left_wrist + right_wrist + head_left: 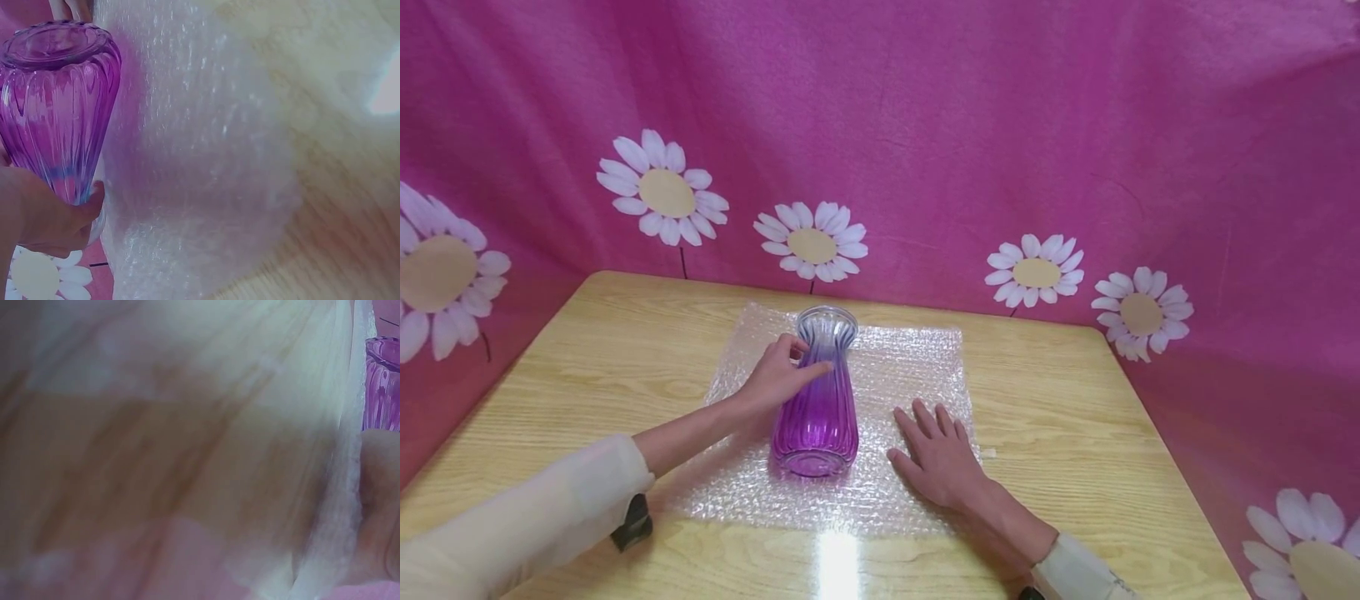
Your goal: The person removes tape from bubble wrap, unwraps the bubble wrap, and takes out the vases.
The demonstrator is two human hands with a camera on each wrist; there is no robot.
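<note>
A ribbed glass vase, purple at the base and fading to clear blue at its flared mouth, is over a sheet of bubble wrap. Its base faces toward me and its mouth points away. My left hand grips the vase by the neck, thumb across the near side; the far fingers are partly hidden behind the glass. In the left wrist view the thumb wraps the narrow neck of the vase. Fingers spread, my right hand rests on the right part of the bubble wrap.
The wrap lies on a light wooden table. Behind and at both sides hangs a magenta cloth printed with white daisies. A bright light reflection shows at the table's near side.
</note>
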